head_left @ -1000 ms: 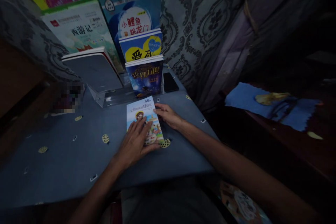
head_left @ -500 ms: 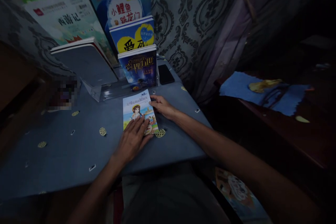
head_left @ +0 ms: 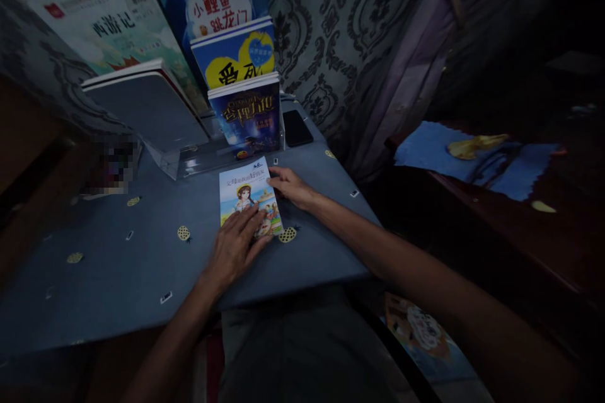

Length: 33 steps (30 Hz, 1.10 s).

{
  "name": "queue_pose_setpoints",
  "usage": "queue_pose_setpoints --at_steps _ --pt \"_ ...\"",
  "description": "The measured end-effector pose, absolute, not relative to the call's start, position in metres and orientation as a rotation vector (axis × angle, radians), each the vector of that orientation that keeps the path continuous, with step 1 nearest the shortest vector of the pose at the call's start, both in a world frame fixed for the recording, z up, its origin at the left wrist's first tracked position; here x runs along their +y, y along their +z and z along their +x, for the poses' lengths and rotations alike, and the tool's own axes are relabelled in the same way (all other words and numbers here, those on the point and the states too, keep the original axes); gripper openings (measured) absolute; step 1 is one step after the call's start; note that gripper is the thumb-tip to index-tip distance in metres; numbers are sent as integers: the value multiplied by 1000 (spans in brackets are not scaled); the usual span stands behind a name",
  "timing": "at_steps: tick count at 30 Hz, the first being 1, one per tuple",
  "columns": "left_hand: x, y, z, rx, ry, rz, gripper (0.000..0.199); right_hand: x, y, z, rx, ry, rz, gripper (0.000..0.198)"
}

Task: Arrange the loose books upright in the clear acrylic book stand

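A small paperback book (head_left: 246, 179) with a girl in a yellow hat on its pale blue cover lies face up on the blue-grey tablecloth (head_left: 155, 264). My left hand (head_left: 236, 245) rests flat over the cover's lower left part, fingers stretched out, hiding some of the picture. At the book's right edge is my right hand (head_left: 293, 189), its thumb and fingers closed on that edge; the fingertips underneath are hidden. Just behind the book stands a dark blue book (head_left: 253, 116) with golden title letters.
A clear acrylic stand (head_left: 172, 167) holds several upright books, among them a yellow-and-blue book (head_left: 236, 60) and a green-edged book (head_left: 113, 25). A black phone (head_left: 296, 128) lies beside it. To the right, a blue cloth (head_left: 425, 151) lies on a dark red surface.
The view has shifted slightly, so everything sits a little higher and further left. Both hands keep about the same places on the paperback book, which stays closed.
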<state>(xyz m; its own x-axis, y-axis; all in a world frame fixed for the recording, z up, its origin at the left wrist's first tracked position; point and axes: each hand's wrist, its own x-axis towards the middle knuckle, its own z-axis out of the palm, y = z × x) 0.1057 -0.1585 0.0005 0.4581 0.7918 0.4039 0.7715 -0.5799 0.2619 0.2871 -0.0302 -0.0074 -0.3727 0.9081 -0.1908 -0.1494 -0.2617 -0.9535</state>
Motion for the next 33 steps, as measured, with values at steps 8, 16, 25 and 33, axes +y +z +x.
queue_pose_setpoints --at_steps 8,16,25,33 --pt "-160 2 107 1425 776 2580 41 -29 -11 288 -1202 1738 -1011 32" --pt "-160 2 111 1443 808 2599 40 -28 -14 288 -1205 1742 -988 34" --pt "-159 10 85 1380 583 2683 45 -40 -8 289 -1108 1861 -953 60" --pt "-155 32 28 1444 273 2492 55 -52 -9 285 -1219 1975 -829 71"
